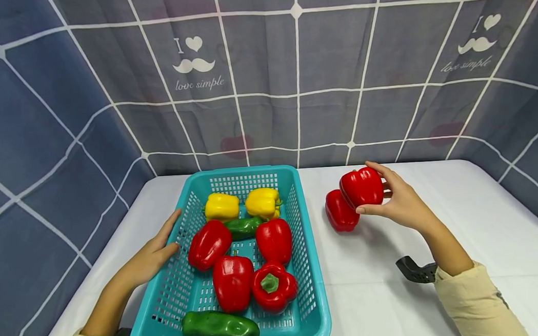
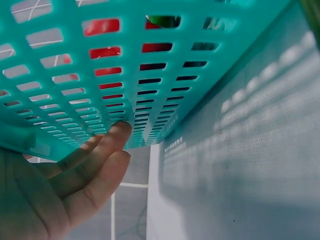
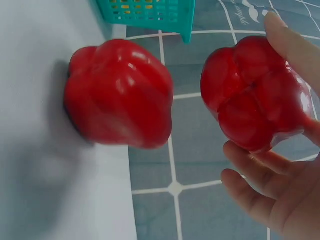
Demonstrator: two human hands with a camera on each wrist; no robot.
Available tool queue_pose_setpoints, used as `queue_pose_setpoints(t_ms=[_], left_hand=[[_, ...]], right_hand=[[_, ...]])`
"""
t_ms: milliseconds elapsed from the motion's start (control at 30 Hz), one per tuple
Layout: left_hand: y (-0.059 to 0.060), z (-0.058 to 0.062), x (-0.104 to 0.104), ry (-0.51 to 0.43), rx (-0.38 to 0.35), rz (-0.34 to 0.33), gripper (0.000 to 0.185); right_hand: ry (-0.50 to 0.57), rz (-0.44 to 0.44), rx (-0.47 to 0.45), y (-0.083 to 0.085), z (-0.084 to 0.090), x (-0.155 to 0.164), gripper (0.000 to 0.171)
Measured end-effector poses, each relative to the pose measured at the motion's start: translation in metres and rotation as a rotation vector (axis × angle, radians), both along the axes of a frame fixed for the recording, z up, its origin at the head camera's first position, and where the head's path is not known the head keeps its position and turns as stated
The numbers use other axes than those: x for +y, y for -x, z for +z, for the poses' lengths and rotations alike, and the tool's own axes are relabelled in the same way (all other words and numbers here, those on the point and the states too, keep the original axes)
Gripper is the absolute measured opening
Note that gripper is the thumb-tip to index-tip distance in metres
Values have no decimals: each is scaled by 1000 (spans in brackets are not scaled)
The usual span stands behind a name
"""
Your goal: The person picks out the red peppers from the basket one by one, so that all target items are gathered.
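Basket (image 1: 309, 268) wall met flat left hand (image 1: 151, 255); right hand (image 1: 402, 203) gripped red pepper (image 1: 361, 187), second pepper (image 1: 341, 212) just beyond.

A white table (image 1: 462, 228) bears a teal basket (image 1: 311, 289) and a red pepper (image 1: 340, 213).

Even, bright light from above fills the head view, with soft shadows on the white bench (image 1: 441, 260) and small glare spots on the glossy red peppers (image 1: 233, 281); the curtain grid (image 1: 301, 84) bows outward toward the edges. The left wrist view is dimmer, its teal basket wall (image 2: 165, 60) soft and blurred. In the right wrist view the lying red pepper (image 3: 120, 95) is slightly smeared, throwing a diffuse shadow.
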State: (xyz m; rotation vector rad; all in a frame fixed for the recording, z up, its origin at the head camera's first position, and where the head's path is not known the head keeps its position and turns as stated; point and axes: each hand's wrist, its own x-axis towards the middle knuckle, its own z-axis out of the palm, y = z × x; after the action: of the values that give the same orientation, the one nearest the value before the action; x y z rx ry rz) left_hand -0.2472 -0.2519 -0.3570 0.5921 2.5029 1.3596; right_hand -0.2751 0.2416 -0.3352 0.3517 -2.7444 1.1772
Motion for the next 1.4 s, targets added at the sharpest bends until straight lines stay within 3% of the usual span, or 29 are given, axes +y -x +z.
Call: queue_pose_setpoints(t_ms=[433, 1400], left_hand=[[-2, -2, 1, -4, 11, -8, 66], [-4, 2, 1, 26, 8, 11, 66]], right_hand=[[-24, -104, -60, -2, -9, 29, 96], [-97, -139, -225, 14, -41, 42, 98]])
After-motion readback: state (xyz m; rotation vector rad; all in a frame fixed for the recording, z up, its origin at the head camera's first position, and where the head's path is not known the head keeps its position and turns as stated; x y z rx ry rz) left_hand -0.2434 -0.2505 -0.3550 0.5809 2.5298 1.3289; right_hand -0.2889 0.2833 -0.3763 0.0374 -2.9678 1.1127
